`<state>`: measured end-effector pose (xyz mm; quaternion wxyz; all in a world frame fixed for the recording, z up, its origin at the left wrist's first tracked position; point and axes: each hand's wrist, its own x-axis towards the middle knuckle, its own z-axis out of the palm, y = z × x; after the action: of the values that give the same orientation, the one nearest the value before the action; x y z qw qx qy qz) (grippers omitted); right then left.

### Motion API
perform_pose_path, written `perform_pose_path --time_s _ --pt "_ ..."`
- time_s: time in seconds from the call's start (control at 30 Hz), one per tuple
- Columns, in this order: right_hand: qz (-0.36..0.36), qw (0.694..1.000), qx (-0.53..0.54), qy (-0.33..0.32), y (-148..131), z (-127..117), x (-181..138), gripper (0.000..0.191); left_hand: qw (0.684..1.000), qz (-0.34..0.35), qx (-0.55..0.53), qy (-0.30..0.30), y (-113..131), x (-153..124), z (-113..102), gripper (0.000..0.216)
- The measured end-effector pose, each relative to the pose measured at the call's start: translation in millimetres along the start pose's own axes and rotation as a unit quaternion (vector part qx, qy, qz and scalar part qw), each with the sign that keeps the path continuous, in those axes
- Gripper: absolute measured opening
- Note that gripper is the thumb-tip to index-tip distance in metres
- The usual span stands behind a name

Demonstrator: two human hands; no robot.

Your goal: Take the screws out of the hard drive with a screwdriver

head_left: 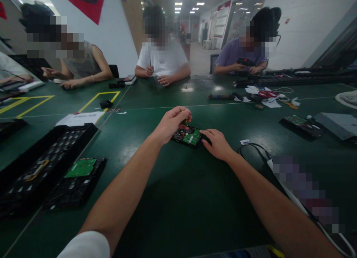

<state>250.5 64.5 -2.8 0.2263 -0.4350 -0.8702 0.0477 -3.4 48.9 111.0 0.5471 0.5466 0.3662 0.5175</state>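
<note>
A hard drive (192,136) lies on the green table with its green circuit board facing up. My left hand (176,123) is closed around a screwdriver (184,118) with a yellow and black handle, held upright over the drive's left part. The screwdriver's tip is hidden by my fingers. At the drive's right end, my right hand (218,143) grips the edge between thumb and index finger. To the left, another hard drive (76,180) rests board side up beside a long black tray (47,165).
Further right are a third hard drive (301,126), a grey box (337,125) and a white power strip (288,187) with a cable. Papers and cables (267,94) lie near the far side. Three people sit across the table; another person's arm shows at far left.
</note>
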Motion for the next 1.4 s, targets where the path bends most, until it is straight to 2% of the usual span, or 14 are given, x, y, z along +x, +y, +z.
perform_pose_path --time_s 0.23,0.57,0.77,0.93,1.1,1.4 --pt "0.001 1.000 0.000 0.003 -1.9 -0.6 0.5 0.045 0.997 0.025 0.073 0.015 1.6 0.3 -4.9 0.029" --pt "0.000 1.000 0.001 0.004 0.4 0.2 -0.4 0.046 0.999 -0.031 -0.034 0.017 3.7 -1.0 1.8 0.017" --pt "0.004 1.000 0.004 0.002 -2.1 -2.2 0.1 0.046 1.000 -0.001 -0.011 0.027 4.6 -0.6 -1.4 0.020" --pt "0.003 1.000 0.002 -0.002 -2.1 -2.3 0.4 0.046 0.999 -0.019 -0.040 0.013 4.6 -0.1 -1.3 0.018" --pt "0.003 1.000 0.002 0.001 -1.3 -1.2 0.2 0.047 0.998 -0.018 -0.048 0.025 2.2 1.4 0.1 0.017" --pt "0.003 1.000 -0.001 0.005 -1.5 -0.7 0.2 0.046 1.000 0.004 0.006 0.010 -0.2 0.0 -0.4 0.025"
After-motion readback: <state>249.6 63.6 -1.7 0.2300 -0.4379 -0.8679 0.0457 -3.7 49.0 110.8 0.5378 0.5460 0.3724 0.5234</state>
